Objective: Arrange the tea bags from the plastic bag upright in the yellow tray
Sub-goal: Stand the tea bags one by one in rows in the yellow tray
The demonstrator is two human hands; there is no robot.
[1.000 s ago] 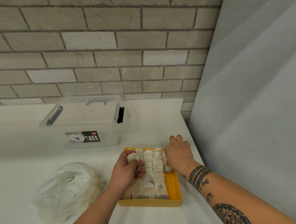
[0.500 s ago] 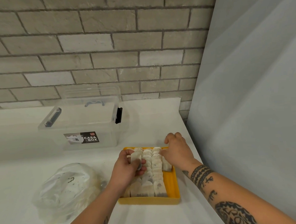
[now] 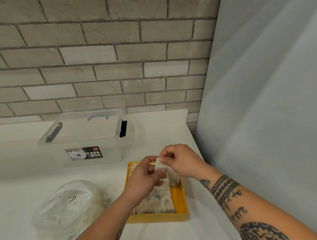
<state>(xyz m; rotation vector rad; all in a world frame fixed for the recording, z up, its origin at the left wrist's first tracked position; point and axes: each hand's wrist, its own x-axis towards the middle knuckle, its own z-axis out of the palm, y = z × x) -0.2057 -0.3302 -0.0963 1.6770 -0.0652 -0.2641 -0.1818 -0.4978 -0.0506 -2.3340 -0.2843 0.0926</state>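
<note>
I observed both hands meeting over the far half of the yellow tray (image 3: 157,218), which sat on the white table (image 3: 21,169) close to its right edge. The left hand (image 3: 143,179) had its fingers curled round the lower part of a single tea bag (image 3: 160,167), thumb on the near face. The right hand (image 3: 180,160) pinched the top edge of the same tea bag between thumb and forefinger, its other fingers folded in toward the palm. The tea bag was held upright above the tray, apart from the bags below it. Inside the tray, rows of tea bags (image 3: 166,203) stood upright, packed against each other from the near wall back under the hands. A strip of bare yellow floor showed along the right wall at the near end. I could not tell how far the rows reached at the far end, since the hands hid it. The plastic bag (image 3: 67,211) lay on the table to the left of the tray, near it but not touching, crumpled, with pale contents visible through the film. A clear storage box (image 3: 86,140) with dark latches and a printed label stood behind it, against the brick wall (image 3: 98,59). A grey panel (image 3: 261,98) bounded the table on the right.
</note>
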